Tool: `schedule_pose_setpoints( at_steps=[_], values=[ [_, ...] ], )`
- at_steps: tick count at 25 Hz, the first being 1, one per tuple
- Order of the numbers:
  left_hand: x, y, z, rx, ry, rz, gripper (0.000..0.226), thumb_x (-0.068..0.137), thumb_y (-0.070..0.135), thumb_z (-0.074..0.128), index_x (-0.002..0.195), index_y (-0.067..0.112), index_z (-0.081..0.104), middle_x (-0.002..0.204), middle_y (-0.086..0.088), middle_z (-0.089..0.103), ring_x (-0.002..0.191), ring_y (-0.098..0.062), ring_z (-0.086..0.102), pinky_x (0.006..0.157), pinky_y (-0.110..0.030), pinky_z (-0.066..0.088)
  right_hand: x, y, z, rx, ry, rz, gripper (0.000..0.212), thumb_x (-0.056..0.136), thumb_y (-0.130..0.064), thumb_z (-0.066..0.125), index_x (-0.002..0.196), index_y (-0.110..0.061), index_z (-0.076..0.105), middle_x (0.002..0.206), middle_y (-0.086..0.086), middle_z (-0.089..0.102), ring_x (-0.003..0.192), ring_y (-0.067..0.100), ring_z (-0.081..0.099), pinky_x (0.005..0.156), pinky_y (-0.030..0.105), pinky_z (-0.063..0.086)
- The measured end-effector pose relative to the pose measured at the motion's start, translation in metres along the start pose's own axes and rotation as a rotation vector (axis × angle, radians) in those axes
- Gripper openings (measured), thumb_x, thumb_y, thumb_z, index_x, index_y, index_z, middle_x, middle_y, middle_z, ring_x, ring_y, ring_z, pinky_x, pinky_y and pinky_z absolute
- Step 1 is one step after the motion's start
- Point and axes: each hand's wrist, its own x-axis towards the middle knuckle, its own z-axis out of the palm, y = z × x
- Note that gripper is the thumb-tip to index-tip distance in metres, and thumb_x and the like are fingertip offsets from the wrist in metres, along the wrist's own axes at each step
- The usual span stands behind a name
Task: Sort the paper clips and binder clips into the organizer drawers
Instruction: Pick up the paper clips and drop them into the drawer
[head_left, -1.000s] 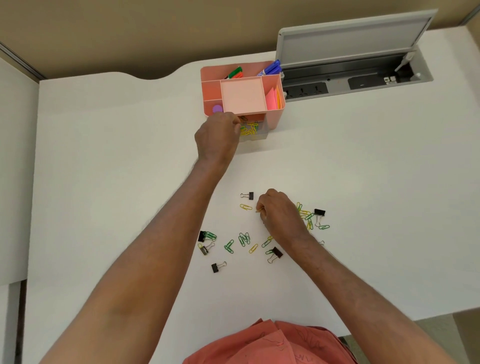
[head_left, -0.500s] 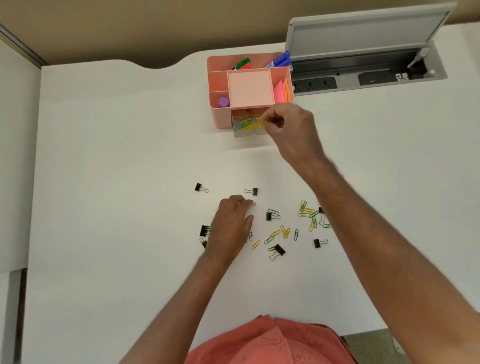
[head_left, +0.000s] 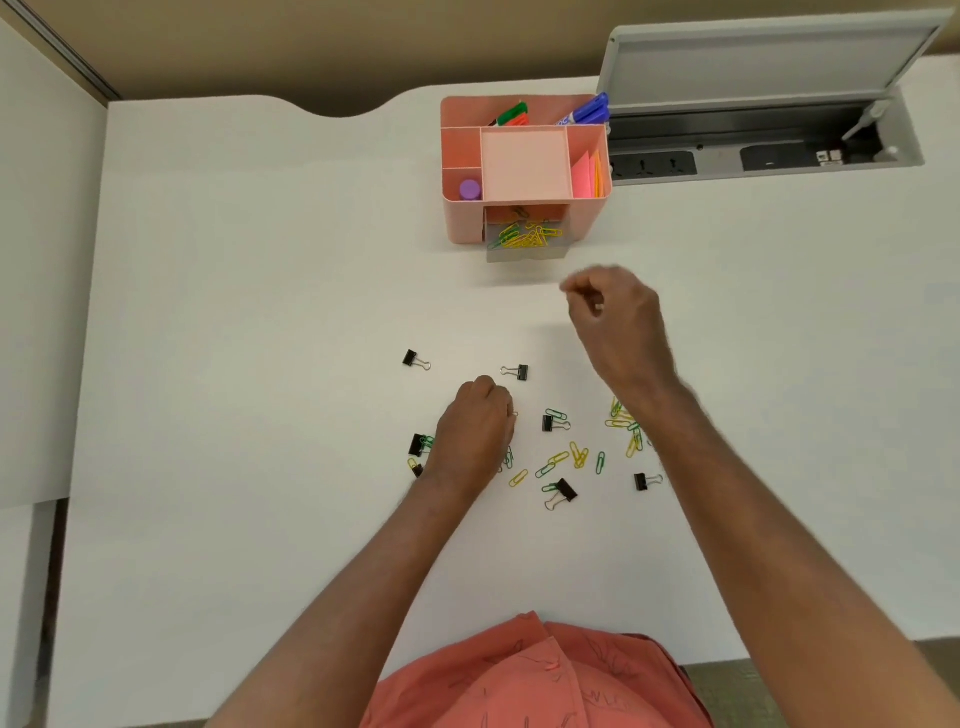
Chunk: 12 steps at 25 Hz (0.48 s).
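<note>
The pink organizer (head_left: 462, 223) stands at the back of the white desk. Its clear lower drawer (head_left: 524, 253) is pulled out and holds yellow and green paper clips (head_left: 524, 236). My right hand (head_left: 615, 317) hovers in front of the drawer, blurred, with curled fingers and nothing visible in them. My left hand (head_left: 475, 431) rests on the scattered pile, its fingertips pinched on a yellow paper clip (head_left: 514, 414). Loose paper clips (head_left: 558, 460) and black binder clips (head_left: 517, 371) (head_left: 415, 359) (head_left: 563, 491) lie around it.
The organizer's top holds markers (head_left: 511, 114), pink sticky notes (head_left: 584, 176) and a purple cap (head_left: 469, 189). An open socket hatch (head_left: 769, 156) with its raised lid (head_left: 769, 57) sits at the back right. A partition panel (head_left: 47, 260) stands on the left.
My right hand has pulled back from the drawer toward me with nothing in it. My left hand, at the drawer one second ago, stays on the pile of clips.
</note>
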Motion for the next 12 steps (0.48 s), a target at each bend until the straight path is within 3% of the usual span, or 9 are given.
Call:
schedule_pose_setpoints(
  at_steps=[4,9,12],
  values=[
    [0.002,0.004,-0.005,0.058,-0.074,0.021,0.003,0.091,0.011,0.059,0.091,0.01,0.061,0.098,-0.005,0.059,0.092,-0.025,0.055,0.065,-0.035,0.049,-0.079,0.037,-0.005,-0.161,-0.062,0.148,0.019,0.093,-0.011,0.061,0.107,-0.019,0.07,0.102,-0.002,0.065,0.097,0.018,0.064,0.085,0.037,0.054],
    [-0.002,0.007,-0.023,-0.121,-0.139,-0.049,0.006,0.089,0.013,0.056,0.084,0.017,0.056,0.083,0.003,0.061,0.078,-0.022,0.057,0.064,-0.038,0.049,-0.116,0.045,0.0,-0.48,-0.287,0.184,0.04,0.092,-0.014,0.062,0.131,-0.005,0.055,0.133,0.011,0.053,0.12,0.032,0.049,0.087,0.039,0.05],
    [-0.019,-0.003,-0.029,-0.178,-0.119,-0.079,0.01,0.093,0.016,0.056,0.085,0.022,0.055,0.078,0.007,0.061,0.073,-0.017,0.058,0.061,-0.035,0.047,-0.128,0.046,0.005,-0.627,-0.369,0.121,0.059,0.085,0.003,0.056,0.142,-0.002,0.044,0.14,0.013,0.045,0.12,0.031,0.047,0.085,0.035,0.05]
  ],
)
